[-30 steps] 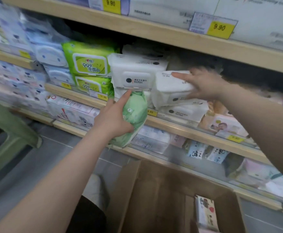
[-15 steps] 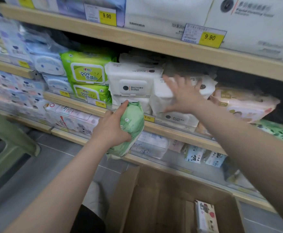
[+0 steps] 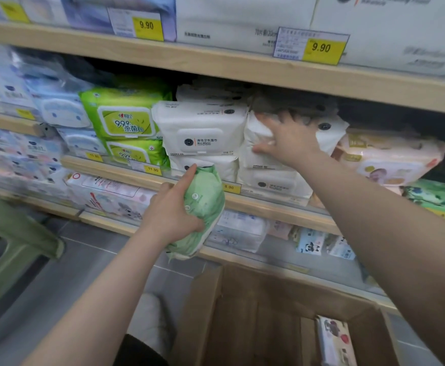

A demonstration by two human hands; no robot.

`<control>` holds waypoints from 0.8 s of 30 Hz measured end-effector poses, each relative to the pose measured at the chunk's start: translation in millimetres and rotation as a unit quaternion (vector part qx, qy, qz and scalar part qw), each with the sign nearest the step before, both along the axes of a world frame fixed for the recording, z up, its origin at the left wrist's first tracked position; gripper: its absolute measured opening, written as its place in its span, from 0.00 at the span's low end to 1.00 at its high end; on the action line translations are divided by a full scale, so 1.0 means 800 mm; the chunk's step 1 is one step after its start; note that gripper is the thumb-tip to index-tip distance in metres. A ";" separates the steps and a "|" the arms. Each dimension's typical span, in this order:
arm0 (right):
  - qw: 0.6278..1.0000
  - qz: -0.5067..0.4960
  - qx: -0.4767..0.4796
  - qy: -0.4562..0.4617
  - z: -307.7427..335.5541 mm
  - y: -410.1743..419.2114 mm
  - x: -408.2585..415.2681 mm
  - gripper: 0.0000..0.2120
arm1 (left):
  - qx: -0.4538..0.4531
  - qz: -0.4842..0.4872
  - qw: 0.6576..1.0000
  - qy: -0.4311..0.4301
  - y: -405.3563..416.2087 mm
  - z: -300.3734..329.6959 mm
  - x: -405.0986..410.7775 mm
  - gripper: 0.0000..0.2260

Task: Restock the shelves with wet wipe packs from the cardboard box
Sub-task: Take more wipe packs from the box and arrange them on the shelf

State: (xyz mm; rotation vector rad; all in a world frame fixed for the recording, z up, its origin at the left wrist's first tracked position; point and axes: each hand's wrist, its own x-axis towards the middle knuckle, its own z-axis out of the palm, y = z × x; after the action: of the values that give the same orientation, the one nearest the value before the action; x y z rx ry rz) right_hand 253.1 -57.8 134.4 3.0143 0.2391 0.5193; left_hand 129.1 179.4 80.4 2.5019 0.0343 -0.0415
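Note:
My left hand (image 3: 172, 213) grips a pale green wet wipe pack (image 3: 203, 204), held upright in front of the middle shelf's edge (image 3: 269, 207). My right hand (image 3: 287, 140) lies flat, fingers spread, against a white wet wipe pack (image 3: 329, 130) that sits on top of another white pack on that shelf. To its left stands a stack of white packs (image 3: 203, 128). The open cardboard box (image 3: 242, 313) is below, near the bottom; one printed pack (image 3: 333, 339) lies inside at its right.
Bright green packs (image 3: 123, 114) and blue packs (image 3: 60, 107) fill the shelf's left side; a pink pack (image 3: 390, 157) lies to the right. Upper shelf (image 3: 242, 67) carries yellow price tags. A green plastic stool (image 3: 10, 241) stands on the grey floor at left.
My right hand set the white pack on the shelf stack, let go of its grip and now presses flat against it. The left hand kept holding the green pack nearly still.

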 end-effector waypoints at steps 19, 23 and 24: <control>0.835 -0.020 0.505 0.216 -0.073 -0.075 -0.307 0.22 | -0.046 -0.206 0.977 -0.007 -0.151 -0.004 -0.082 0.50; 0.693 -0.054 0.694 0.187 -0.085 -0.095 -0.329 0.16 | -0.042 -0.267 0.962 -0.044 -0.214 -0.016 -0.131 0.48; 0.672 -0.066 0.718 0.170 -0.090 -0.105 -0.332 0.17 | -0.046 -0.271 0.960 -0.052 -0.228 -0.018 -0.140 0.49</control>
State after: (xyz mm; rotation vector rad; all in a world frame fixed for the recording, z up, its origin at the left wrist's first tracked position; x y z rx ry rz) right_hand -12.8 -142.2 62.8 4.5713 -0.8090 0.0021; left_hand 17.0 -2.6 66.3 2.3436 -0.6809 -0.1336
